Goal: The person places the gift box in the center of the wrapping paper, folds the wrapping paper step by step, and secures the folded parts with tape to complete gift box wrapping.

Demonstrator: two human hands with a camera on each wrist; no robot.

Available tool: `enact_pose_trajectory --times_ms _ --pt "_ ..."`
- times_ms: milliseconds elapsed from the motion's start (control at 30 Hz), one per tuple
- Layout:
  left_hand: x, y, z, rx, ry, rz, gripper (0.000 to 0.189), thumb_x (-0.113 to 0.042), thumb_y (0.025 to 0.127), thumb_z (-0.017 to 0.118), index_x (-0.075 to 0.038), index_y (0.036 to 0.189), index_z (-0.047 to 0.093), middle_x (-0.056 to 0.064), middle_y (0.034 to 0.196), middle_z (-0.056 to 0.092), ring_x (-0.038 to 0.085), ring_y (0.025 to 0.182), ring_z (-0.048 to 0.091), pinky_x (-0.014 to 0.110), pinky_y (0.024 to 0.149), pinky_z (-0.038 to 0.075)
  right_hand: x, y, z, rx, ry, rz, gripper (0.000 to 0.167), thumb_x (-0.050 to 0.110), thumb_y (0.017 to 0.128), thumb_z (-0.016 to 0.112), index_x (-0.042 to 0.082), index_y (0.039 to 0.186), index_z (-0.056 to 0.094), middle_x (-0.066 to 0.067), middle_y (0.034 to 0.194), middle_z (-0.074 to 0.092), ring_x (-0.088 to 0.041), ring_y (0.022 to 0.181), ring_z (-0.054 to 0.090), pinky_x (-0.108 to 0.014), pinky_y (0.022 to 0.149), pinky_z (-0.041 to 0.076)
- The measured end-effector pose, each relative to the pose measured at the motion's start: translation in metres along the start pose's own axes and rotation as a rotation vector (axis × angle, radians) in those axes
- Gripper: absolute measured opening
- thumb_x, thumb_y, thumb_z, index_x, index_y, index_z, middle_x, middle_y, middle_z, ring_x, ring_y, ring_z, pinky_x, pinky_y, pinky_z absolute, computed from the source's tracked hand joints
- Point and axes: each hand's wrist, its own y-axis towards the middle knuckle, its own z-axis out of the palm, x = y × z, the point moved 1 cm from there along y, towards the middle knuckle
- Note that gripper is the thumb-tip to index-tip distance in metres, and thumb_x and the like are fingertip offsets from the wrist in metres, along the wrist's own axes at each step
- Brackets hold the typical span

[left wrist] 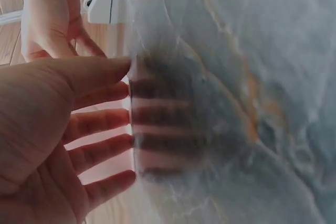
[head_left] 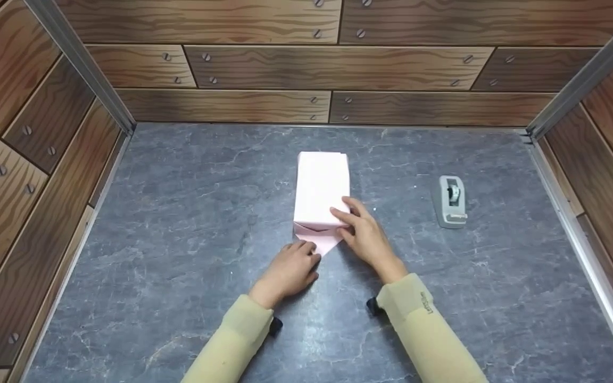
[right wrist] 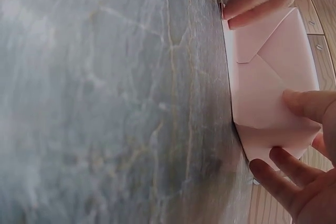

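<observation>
A box wrapped in pale pink paper (head_left: pixel 321 186) lies lengthwise on the grey marbled table, its near end facing me. From that end a pointed paper flap (head_left: pixel 326 242) spreads out over the table. My left hand (head_left: pixel 290 268) rests its fingertips on the flap's left edge, its fingers mostly straight in the left wrist view. My right hand (head_left: pixel 367 236) holds the box's near right corner, thumb on the end face and fingers over the top and right side. Slanting folds cross the end of the box (right wrist: pixel 273 77) in the right wrist view.
A grey tape dispenser (head_left: pixel 451 202) with a roll in it stands on the table to the right of the box. Wood-patterned panels (head_left: pixel 264 66) wall the table at the back and both sides, with metal rails (head_left: pixel 588 255) along the edges.
</observation>
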Motion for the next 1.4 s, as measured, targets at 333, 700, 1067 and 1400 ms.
enact_pose_trajectory --times_ms 333,700,1067,1400 --pt "-0.007 -0.001 -0.001 -0.034 -0.001 -0.014 0.012 -0.025 0.090 0.070 -0.013 0.095 0.070 0.005 0.102 0.059 0.025 0.100 0.056 0.043 0.084 0.048 -0.001 -0.001 -0.002 0.010 0.030 -0.029 0.048 0.005 0.085 0.077 0.017 0.129 0.066 -0.009 0.144 0.046 -0.029 0.127 0.051 -0.039 0.102 0.043" --pt "-0.006 0.011 0.004 -0.115 0.061 -0.044 0.011 -0.025 0.089 0.071 -0.014 0.088 0.071 0.005 0.094 0.061 0.024 0.091 0.060 0.042 0.072 0.051 -0.003 -0.001 -0.002 -0.006 0.029 -0.044 0.048 0.004 0.084 0.077 0.018 0.129 0.067 -0.008 0.144 0.047 -0.029 0.127 0.051 -0.039 0.103 0.042" --pt "-0.003 0.020 0.010 -0.182 0.100 -0.056 0.009 -0.027 0.085 0.074 -0.018 0.085 0.074 0.001 0.094 0.066 0.022 0.087 0.062 0.040 0.068 0.051 -0.003 0.000 -0.002 0.007 0.056 -0.025 0.048 0.004 0.083 0.078 0.018 0.128 0.067 -0.008 0.144 0.047 -0.028 0.125 0.052 -0.039 0.104 0.042" --pt "-0.004 0.018 0.010 -0.215 0.074 -0.035 0.014 -0.019 0.091 0.067 -0.012 0.080 0.071 0.002 0.090 0.066 0.023 0.076 0.065 0.039 0.061 0.051 -0.003 -0.002 -0.001 -0.002 0.027 -0.051 0.048 0.004 0.083 0.077 0.018 0.128 0.068 -0.008 0.143 0.048 -0.028 0.125 0.053 -0.039 0.101 0.044"
